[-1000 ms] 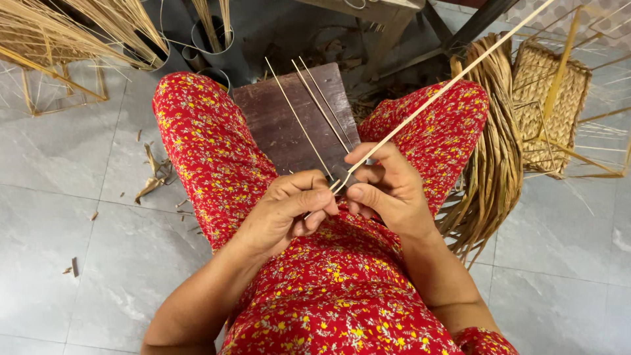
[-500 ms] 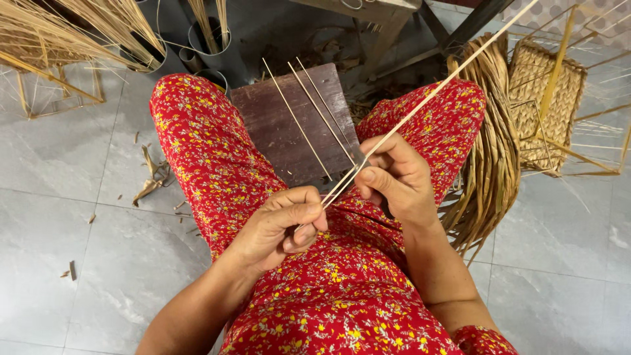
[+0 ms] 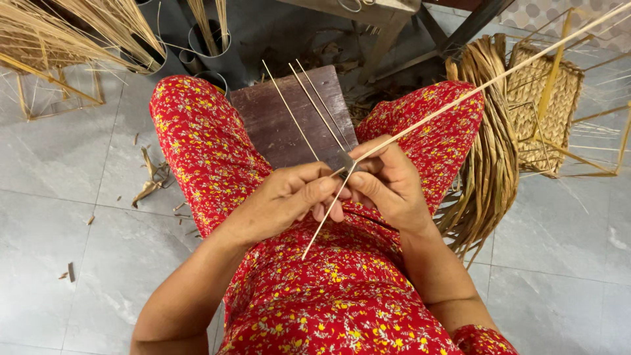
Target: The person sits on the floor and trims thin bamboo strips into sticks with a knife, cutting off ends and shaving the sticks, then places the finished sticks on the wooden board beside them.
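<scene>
Bamboo strip point(image 3: 460, 98), long and thin, runs from the lap up to the right, pinched in the right hand point(image 3: 388, 187) against a small blade point(image 3: 346, 161). Left hand point(image 3: 289, 197) closes on its lower end. Risk: the blade could slip toward fingertips point(image 3: 328, 187); the strip may split unevenly. Loose slivers point(image 3: 309, 112) lie on the dark board point(image 3: 282, 125).

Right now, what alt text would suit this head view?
Seen from above, a seated person's left hand and right hand pinch a long thin bamboo strip over a red floral lap, with a dark wooden board between the knees.
</scene>
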A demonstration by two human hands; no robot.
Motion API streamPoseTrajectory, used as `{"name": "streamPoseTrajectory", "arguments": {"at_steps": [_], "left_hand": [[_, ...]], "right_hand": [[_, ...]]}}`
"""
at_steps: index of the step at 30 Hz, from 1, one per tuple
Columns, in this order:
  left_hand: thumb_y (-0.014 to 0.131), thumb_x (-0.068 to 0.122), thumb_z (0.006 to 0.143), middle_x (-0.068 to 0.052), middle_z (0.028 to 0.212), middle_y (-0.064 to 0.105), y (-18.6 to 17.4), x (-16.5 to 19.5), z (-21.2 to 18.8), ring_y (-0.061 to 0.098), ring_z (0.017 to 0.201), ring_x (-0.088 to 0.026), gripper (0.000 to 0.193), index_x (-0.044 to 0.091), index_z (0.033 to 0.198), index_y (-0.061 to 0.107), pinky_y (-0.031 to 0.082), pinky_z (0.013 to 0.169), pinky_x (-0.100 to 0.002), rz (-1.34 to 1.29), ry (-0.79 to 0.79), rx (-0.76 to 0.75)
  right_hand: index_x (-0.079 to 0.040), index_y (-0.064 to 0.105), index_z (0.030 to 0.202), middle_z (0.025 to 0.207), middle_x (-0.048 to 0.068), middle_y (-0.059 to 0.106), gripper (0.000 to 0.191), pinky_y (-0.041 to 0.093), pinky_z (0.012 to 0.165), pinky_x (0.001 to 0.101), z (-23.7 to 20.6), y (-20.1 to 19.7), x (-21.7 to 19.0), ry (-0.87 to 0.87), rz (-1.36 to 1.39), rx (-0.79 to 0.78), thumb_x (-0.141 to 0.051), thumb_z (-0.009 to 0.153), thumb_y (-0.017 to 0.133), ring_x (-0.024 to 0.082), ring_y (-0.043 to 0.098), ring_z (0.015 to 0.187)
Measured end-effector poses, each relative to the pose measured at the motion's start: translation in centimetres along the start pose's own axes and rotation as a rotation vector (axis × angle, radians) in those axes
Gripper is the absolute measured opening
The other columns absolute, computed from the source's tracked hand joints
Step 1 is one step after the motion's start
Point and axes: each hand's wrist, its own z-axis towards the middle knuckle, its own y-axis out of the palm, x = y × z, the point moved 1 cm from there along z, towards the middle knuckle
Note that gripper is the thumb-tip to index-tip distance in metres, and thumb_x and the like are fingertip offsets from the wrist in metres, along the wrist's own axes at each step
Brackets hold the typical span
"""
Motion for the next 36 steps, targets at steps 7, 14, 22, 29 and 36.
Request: {"name": "streamPoseTrajectory", "arguments": {"at_steps": [7, 14, 22, 29, 36], "left_hand": [[0.051, 0.039, 0.106, 0.000, 0.074, 0.070, 0.1, -0.4, 0.7, 0.058, 0.062, -0.004, 0.039, 0.004, 0.105, 0.069, 0.045, 0.057, -0.019, 0.038, -0.067, -0.018], [0.057, 0.035, 0.108, 0.008, 0.056, 0.042, 0.9, -1.7, 0.0, 0.031, 0.048, -0.003, 0.035, 0.005, 0.093, 0.064, 0.024, 0.045, -0.023, -0.389, -0.137, -0.008], [0.057, 0.033, 0.108, 0.008, 0.055, 0.039, 0.9, -2.7, -1.7, 0.029, 0.046, -0.003, 0.031, 0.006, 0.092, 0.062, 0.022, 0.043, -0.024, -0.585, -0.164, -0.033], [0.055, 0.036, 0.109, 0.007, 0.057, 0.043, 0.6, -4.0, -3.9, 0.035, 0.048, -0.003, 0.035, 0.005, 0.093, 0.062, 0.027, 0.045, -0.022, -0.447, -0.243, -0.078], [0.049, 0.045, 0.107, 0.000, 0.081, 0.069, -0.5, -1.2, -1.9, 0.065, 0.072, -0.005, 0.044, 0.005, 0.122, 0.061, 0.050, 0.065, -0.019, -0.055, -0.125, -0.129]], "right_hand": [[0.000, 0.051, 0.130, 0.103, 0.004, 0.067, 0.024, 0.043, 0.066, 0.0178, 0.1, 0.1, -0.4, 0.013, -0.088, 0.025, -0.004, 0.107, 0.059, 0.004, 0.059, 0.082], [-0.001, 0.053, 0.127, 0.092, 0.002, 0.065, 0.023, 0.041, 0.060, 0.0180, 0.2, 0.1, 0.5, 0.027, 0.038, 0.021, -0.004, 0.106, 0.062, 0.003, 0.054, 0.071], [0.001, 0.057, 0.118, 0.081, 0.001, 0.061, 0.014, 0.039, 0.054, 0.0204, 0.8, -0.7, 0.8, -0.055, -0.008, 0.065, -0.007, 0.107, 0.062, 0.005, 0.051, 0.062], [0.001, 0.059, 0.112, 0.075, 0.002, 0.057, 0.016, 0.036, 0.053, 0.0217, 1.3, -3.2, -0.4, -0.116, -0.054, 0.199, -0.014, 0.108, 0.061, 0.006, 0.046, 0.059], [0.001, 0.059, 0.116, 0.075, 0.001, 0.058, 0.015, 0.036, 0.054, 0.0194, 0.9, -1.7, -0.4, -0.115, -0.140, 0.152, -0.012, 0.109, 0.059, 0.004, 0.047, 0.060]]}}
